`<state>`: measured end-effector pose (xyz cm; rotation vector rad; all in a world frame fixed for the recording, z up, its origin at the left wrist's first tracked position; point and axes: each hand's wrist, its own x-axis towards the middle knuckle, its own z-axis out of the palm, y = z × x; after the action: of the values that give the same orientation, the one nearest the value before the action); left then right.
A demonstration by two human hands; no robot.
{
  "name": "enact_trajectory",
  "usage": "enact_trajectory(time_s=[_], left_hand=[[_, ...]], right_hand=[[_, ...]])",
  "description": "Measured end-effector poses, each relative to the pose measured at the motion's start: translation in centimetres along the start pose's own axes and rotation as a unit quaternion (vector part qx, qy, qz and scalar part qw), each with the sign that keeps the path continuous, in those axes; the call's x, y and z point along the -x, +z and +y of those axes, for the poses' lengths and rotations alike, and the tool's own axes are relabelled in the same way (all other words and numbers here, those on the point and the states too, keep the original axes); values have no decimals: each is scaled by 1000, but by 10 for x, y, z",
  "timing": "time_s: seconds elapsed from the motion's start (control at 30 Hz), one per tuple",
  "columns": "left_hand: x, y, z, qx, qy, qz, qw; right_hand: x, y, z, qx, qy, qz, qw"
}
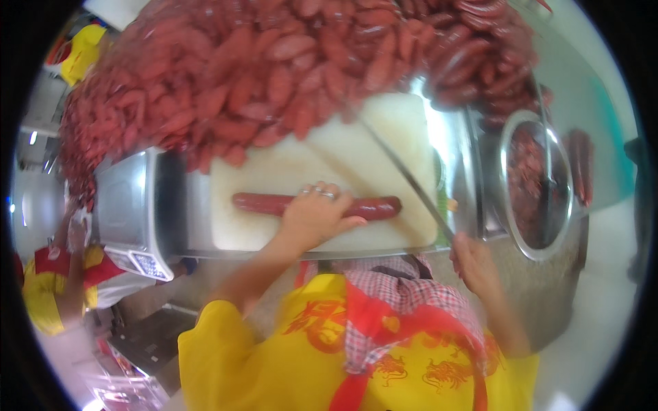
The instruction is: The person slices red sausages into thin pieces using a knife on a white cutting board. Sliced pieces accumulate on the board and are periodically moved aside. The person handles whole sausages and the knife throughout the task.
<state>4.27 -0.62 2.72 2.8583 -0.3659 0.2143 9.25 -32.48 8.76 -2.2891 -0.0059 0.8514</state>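
A long, dark red sausage (pixel 378 207) lies crosswise on the white cutting board (pixel 404 113). My left hand (pixel 310 216) rests over its middle, with the fingers curled round the far side and rings showing on them; both ends of the sausage stick out. At the board's right edge, my right hand (pixel 473 260) grips the handle of a long knife (pixel 404 171). The blade slants up and leftward above the board, clear of the sausage, its tip close to a big heap of sliced sausage (pixel 226 82). My fingers hide most of the knife handle.
Whole sausages (pixel 473 58) are piled at the far right. A round metal bowl (pixel 506 205) of cut pieces stands right of the board, with more sausages (pixel 581 168) beside it. A metal scale (pixel 123 188) stands to the left. A co-worker (pixel 44 288) in yellow is farther left.
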Motion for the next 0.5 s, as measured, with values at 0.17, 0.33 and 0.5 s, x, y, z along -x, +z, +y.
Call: enact_trajectory(time_s=[0.17, 0.33, 0.5], left_hand=[[2, 18, 26, 18, -36, 131, 991], [1, 42, 44, 65, -13, 237, 969], [6, 49, 35, 47, 33, 262, 963]], right_hand=[[-1, -15, 9, 139, -102, 4, 985], [-1, -35, 9, 250, -172, -1, 953], [14, -72, 8, 317, -224, 5, 922]])
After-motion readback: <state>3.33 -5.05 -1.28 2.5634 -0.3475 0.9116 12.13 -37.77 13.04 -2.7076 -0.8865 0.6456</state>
